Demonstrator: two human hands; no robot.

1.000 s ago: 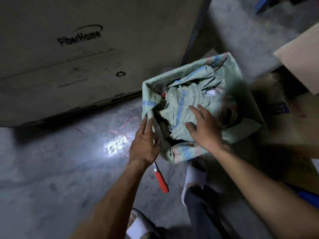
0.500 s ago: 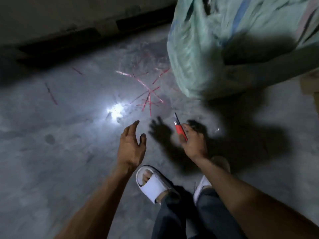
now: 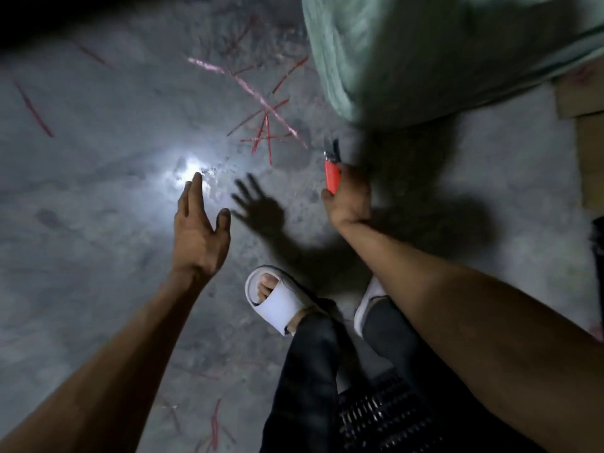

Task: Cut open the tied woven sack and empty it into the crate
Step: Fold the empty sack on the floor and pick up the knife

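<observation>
The pale green woven sack (image 3: 425,53) fills the upper right, its lower edge resting on the concrete floor; its top is out of frame. My right hand (image 3: 348,199) is closed around a red-handled cutter (image 3: 332,173), blade pointing up toward the sack's bottom edge, a short gap below it. My left hand (image 3: 201,230) hovers over the floor to the left, fingers spread, holding nothing. The black slatted thing (image 3: 376,416) at the bottom may be the crate.
Cut red string pieces (image 3: 264,125) lie scattered on the grey floor left of the sack. My feet in white slippers (image 3: 277,299) stand just below the hands. Brown cardboard (image 3: 588,132) sits at the right edge. A bright light spot (image 3: 189,166) glares on the floor.
Both hands left the sack's open top. My right hand picked the red cutter off the floor and now holds it up. The view tilted down toward the floor.
</observation>
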